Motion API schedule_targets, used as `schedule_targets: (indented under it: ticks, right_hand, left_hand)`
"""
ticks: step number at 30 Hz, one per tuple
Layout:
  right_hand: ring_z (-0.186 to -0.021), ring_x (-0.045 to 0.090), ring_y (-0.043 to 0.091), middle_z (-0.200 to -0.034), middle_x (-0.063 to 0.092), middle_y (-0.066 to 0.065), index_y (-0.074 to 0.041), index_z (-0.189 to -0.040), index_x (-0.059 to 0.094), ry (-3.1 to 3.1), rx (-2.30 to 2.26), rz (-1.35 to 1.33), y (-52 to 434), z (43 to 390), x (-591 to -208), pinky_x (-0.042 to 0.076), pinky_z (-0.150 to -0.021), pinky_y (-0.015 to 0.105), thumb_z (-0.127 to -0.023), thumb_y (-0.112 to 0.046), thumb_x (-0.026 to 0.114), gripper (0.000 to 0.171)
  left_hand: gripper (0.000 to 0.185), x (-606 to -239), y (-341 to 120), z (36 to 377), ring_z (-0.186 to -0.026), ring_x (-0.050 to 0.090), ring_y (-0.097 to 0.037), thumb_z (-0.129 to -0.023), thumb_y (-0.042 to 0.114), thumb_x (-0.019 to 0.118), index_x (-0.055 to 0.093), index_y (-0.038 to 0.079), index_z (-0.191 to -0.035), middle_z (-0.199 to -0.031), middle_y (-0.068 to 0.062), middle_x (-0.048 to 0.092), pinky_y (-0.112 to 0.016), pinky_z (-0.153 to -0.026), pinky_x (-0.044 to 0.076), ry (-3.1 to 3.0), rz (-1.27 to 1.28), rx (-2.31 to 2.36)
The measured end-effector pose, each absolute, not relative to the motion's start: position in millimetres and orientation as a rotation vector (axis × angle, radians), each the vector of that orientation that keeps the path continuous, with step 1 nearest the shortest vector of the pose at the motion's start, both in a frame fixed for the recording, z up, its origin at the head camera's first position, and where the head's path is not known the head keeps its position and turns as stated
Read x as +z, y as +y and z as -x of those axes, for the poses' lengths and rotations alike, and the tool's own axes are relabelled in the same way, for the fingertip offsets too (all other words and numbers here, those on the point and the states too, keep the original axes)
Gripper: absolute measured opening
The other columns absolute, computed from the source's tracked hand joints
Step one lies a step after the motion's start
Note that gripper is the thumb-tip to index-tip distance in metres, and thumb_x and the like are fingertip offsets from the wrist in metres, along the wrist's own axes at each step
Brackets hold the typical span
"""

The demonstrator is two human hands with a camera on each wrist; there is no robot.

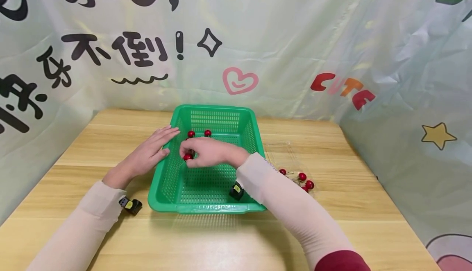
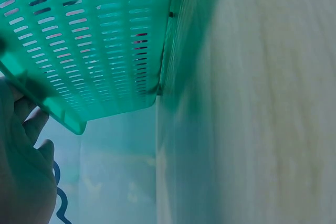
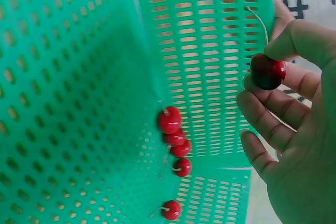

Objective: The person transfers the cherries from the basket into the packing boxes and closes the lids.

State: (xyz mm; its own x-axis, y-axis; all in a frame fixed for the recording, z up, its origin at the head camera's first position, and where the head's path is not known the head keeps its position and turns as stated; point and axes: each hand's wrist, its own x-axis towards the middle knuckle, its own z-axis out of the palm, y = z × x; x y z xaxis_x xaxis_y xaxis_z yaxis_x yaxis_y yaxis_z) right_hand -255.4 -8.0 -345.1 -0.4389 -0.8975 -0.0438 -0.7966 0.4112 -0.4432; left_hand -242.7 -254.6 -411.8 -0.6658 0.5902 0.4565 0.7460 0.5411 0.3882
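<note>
My right hand [image 1: 212, 152] reaches over the green basket [image 1: 206, 208]. Between thumb and fingers it pinches a dark red cherry [image 3: 268, 72], whose thin stem points up past the thumb in the right wrist view. Beneath it, several red cherries [image 3: 169, 119] lie on the basket floor along one perforated side wall. Two of these, a left cherry [image 1: 191, 134] and a right cherry [image 1: 207, 133], show beyond the hand in the head view; the hand hides others. With fingers extended, my left hand [image 1: 145, 154] rests on the basket's left rim, as the left wrist view also shows at the rim's underside.
To the right of the basket, a clear plastic box [image 1: 282, 152] stands on the wooden table [image 1: 121, 140] with several cherries [image 1: 302, 177], partly behind the right forearm. Printed cloth [image 1: 295, 37] hangs around the table's back and sides.
</note>
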Motion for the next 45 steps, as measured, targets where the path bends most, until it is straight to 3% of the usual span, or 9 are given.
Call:
schedule_targets:
  ticks: [9,14,25,33,45]
  right_hand:
    - [-0.086,0.052,0.011,-0.097,0.056,-0.009,-0.018,-0.106,0.06,2.62,-0.472,1.516,8,251,-328,0.039,-0.08,0.028,-0.092,-0.021,0.061,0.015]
    - [-0.086,0.052,0.011,-0.096,0.056,-0.009,-0.017,-0.105,0.06,2.728,-0.448,1.571,16,250,-319,0.039,-0.081,0.028,-0.091,-0.02,0.06,0.015]
    - [-0.09,0.051,0.011,-0.099,0.057,-0.006,-0.014,-0.105,0.062,2.934,-0.302,1.623,36,248,-297,0.038,-0.094,0.034,-0.091,-0.019,0.055,0.017]
    - [-0.084,0.049,0.015,-0.089,0.053,-0.003,-0.011,-0.101,0.062,3.023,-0.31,1.716,60,247,-280,0.04,-0.087,0.037,-0.09,-0.016,0.057,0.014]
    - [-0.085,0.051,0.02,-0.089,0.056,-0.001,-0.01,-0.1,0.063,3.12,-0.308,1.734,99,245,-273,0.04,-0.082,0.04,-0.089,-0.013,0.056,0.013]
  left_hand:
    - [0.051,-411,-252,242,-0.146,0.018,-0.037,-0.103,0.021,0.045,0.037,0.003,-0.15,-0.155,-0.014,0.033,-0.053,-0.118,0.009,-2.516,1.115,-0.808]
    - [0.05,-410,-251,241,-0.145,0.019,-0.039,-0.103,0.019,0.046,0.037,0.003,-0.15,-0.155,-0.015,0.034,-0.056,-0.117,0.009,-2.513,1.105,-0.806]
    - [0.05,-409,-252,241,-0.145,0.019,-0.04,-0.103,0.019,0.045,0.037,0.004,-0.15,-0.155,-0.014,0.034,-0.055,-0.117,0.009,-2.509,1.101,-0.8]
    - [0.051,-412,-254,242,-0.145,0.019,-0.04,-0.105,0.024,0.043,0.035,0.004,-0.151,-0.155,-0.018,0.033,-0.053,-0.118,0.008,-2.5,1.116,-0.789]
    - [0.051,-411,-254,241,-0.145,0.018,-0.039,-0.102,0.016,0.045,0.036,0.003,-0.15,-0.155,-0.016,0.033,-0.056,-0.117,0.009,-2.518,1.097,-0.788]
